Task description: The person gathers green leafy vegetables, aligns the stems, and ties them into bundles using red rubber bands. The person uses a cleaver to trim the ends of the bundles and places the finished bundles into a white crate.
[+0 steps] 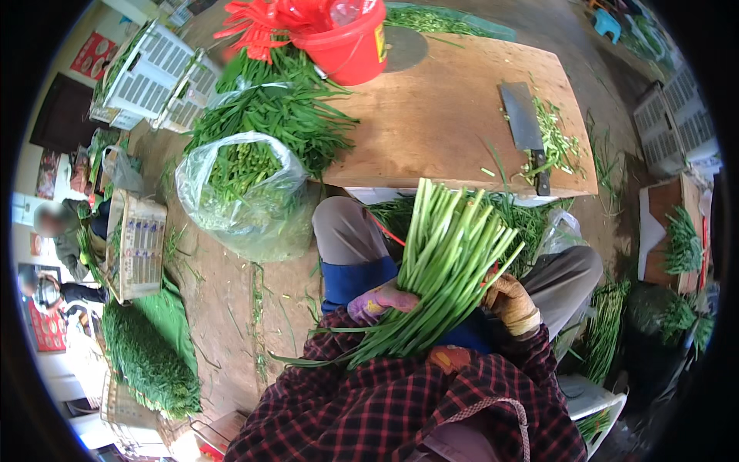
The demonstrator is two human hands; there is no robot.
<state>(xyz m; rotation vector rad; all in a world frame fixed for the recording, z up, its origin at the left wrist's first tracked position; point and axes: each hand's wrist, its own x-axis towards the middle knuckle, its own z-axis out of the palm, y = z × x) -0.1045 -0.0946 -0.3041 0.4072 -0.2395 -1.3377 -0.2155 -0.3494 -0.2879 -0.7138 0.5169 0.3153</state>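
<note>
A thick bunch of long green stalks with flat leaves (444, 260) lies across my lap, pale cut ends towards the wooden board. My left hand (381, 301), in a pink and yellow glove, grips it from the left. At its right side is my right hand (512, 304), in a worn tan glove, with fingers curled close to the stalks; whether they grip any is hidden. Beyond the bunch, a cleaver (522, 118) lies on the board (427, 127) beside chopped stalk ends (554, 136).
A red bucket (352, 52) stands at the board's far left, near piled greens (271, 115). A clear plastic bag of trimmings (248, 213) sits on the floor at left. More greens (603, 323) lie at right. Two people (72, 242) are at far left by a crate (138, 248).
</note>
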